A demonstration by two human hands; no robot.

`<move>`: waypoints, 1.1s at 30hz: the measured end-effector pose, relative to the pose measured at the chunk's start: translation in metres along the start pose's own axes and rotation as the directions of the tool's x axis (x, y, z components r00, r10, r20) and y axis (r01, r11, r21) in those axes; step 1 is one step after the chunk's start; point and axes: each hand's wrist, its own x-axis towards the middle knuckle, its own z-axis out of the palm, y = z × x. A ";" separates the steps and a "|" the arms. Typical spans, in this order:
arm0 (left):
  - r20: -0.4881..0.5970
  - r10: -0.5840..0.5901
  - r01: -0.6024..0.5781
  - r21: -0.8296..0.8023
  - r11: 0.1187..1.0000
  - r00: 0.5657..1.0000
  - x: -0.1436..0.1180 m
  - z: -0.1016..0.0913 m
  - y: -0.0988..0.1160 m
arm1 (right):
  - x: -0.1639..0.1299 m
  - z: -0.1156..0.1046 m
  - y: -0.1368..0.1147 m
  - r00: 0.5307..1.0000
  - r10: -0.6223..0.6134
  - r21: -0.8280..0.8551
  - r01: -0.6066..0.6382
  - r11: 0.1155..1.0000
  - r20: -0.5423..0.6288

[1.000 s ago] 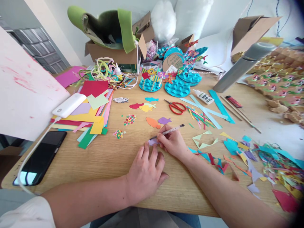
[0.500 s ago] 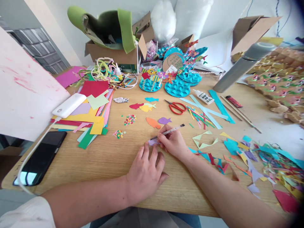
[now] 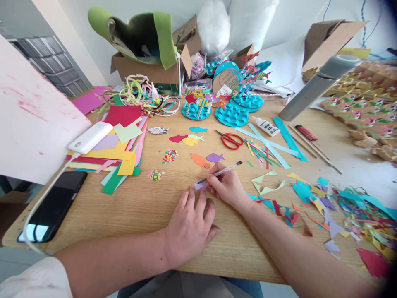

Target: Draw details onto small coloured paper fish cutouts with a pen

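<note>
- A person seated at a wooden bench [image 3: 139, 207] works on a small lilac paper piece [image 3: 199, 186], which lies flat on the wood near the middle of the bench, just below an orange paper fish [image 3: 200, 160] and a purple paper fish [image 3: 214, 157].
- The right hand [image 3: 228, 188] is closed around a pen [image 3: 221, 171], gripping it low on the barrel, with the tip resting on the lilac paper piece and the capped end angled up and to the right.
- The left hand [image 3: 190, 227] lies palm down on the bench with fingers spread, its fingertips touching the near edge of the lilac paper piece and holding nothing.
- Red-handled scissors [image 3: 231, 140] and a glue bottle [image 3: 265, 126] sit farther back, beside long blue paper strips [image 3: 273, 142].
- A stack of coloured paper sheets [image 3: 120, 145] lies to the left, with a white power bank [image 3: 90, 137] on its edge and a black phone [image 3: 52, 207] near the bench's front corner.
- Cut paper scraps [image 3: 341, 207] litter the right side.
- Blue scalloped paper discs [image 3: 231, 114] stand at the back, in front of a cardboard box [image 3: 149, 70].
</note>
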 end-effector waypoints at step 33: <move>0.009 -0.001 0.001 -0.003 1.000 1.000 0.000 -0.001 0.000 | -0.001 0.000 0.000 1.000 0.011 0.036 -0.011 0.999 -0.003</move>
